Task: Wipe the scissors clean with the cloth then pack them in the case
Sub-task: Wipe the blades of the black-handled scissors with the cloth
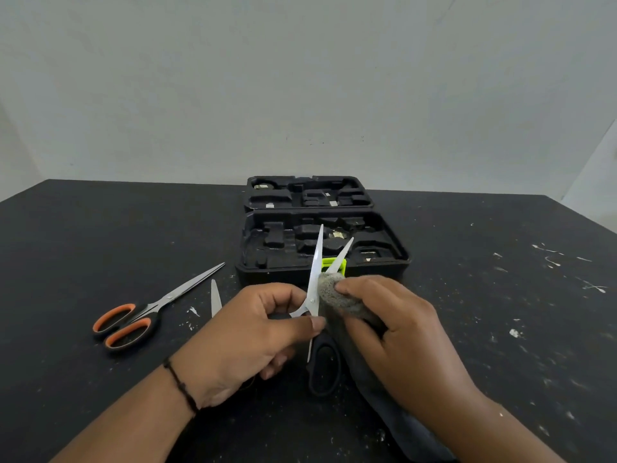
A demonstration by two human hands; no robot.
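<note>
Wiping open scissors in front of the case

The left hand (263, 325) grips the black-handled scissors (315, 289) with blades spread wide, likely so the cloth (337, 295) reaches inside. The right hand (394, 322) pinches the cloth around one blade. The open case (397, 262) waits just behind them; orange scissors (147, 312) lie to its left.

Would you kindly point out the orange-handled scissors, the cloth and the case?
orange-handled scissors (166, 298): head view, on the pivot.
cloth (334, 293): head view, bunched grey end.
case (320, 272): head view, front wall.
</note>
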